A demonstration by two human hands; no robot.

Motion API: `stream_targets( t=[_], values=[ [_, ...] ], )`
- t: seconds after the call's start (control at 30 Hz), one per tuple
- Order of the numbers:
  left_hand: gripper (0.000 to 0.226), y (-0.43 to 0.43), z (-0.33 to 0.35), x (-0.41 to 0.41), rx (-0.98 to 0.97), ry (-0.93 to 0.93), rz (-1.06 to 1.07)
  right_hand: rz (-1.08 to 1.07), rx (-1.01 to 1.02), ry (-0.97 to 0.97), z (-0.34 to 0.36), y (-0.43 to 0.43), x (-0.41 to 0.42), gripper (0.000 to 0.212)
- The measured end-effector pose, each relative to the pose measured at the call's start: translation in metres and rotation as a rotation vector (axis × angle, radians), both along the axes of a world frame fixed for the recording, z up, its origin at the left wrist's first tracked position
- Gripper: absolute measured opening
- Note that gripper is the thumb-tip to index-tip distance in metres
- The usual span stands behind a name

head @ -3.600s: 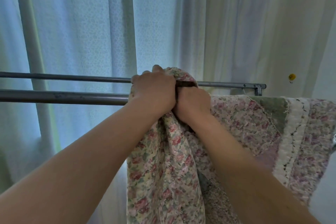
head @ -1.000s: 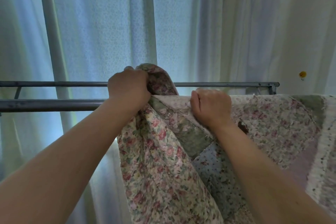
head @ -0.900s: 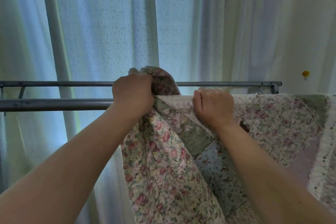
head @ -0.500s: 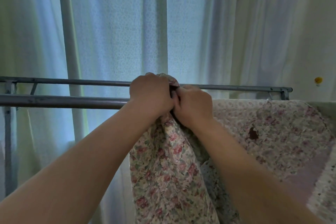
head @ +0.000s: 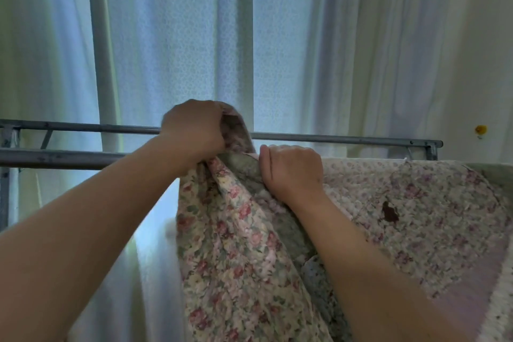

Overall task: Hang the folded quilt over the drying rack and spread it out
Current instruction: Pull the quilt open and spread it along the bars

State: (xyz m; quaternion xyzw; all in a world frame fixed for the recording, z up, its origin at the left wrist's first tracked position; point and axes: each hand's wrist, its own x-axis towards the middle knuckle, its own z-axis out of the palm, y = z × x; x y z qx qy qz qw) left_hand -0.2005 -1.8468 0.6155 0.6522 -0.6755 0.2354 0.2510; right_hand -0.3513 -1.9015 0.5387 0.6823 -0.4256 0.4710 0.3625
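A floral patchwork quilt hangs over the near bar of a grey metal drying rack, covering the bar's right part. My left hand grips a bunched fold of the quilt's left edge, lifted above the bar. My right hand clutches the quilt top at the bar, just right of that fold. A loose flowery flap droops between my forearms. A dark spot marks the quilt to the right.
The rack's far bar runs behind the hands, ending in a bracket at the right. Bare bar stretches to the left. Sheer white curtains hang behind the rack. A small yellow object is on the wall at right.
Half a second ago both hands were pressed together at the bar. My left hand has since risen and moved left with the fold, opening a gap between the hands.
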Motion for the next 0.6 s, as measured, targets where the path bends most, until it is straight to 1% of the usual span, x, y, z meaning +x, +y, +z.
stream_targets(
  t=[0.07,0.13,0.23,0.4,0.53,0.6],
  values=[
    [0.028,0.004,-0.005,0.025,-0.011,0.019,0.087,0.015,-0.002,-0.007,0.0,-0.001,-0.001,0.048],
    [0.023,0.012,-0.019,0.039,-0.035,0.002,0.169,0.031,0.0,-0.005,-0.001,-0.002,0.001,0.048],
    [0.021,0.018,-0.036,0.038,-0.134,-0.116,0.227,0.018,0.003,-0.023,-0.002,-0.002,0.003,0.049],
    [0.021,0.017,-0.04,0.037,-0.218,-0.237,0.251,-0.002,0.001,-0.036,-0.004,0.001,0.002,0.047],
    [0.023,0.022,-0.048,0.041,-0.242,-0.261,0.235,0.019,0.095,-0.058,-0.003,0.009,0.011,0.047],
    [0.023,0.023,-0.049,0.04,-0.229,-0.269,0.21,0.056,0.116,-0.037,0.002,0.013,0.021,0.044]
  ],
)
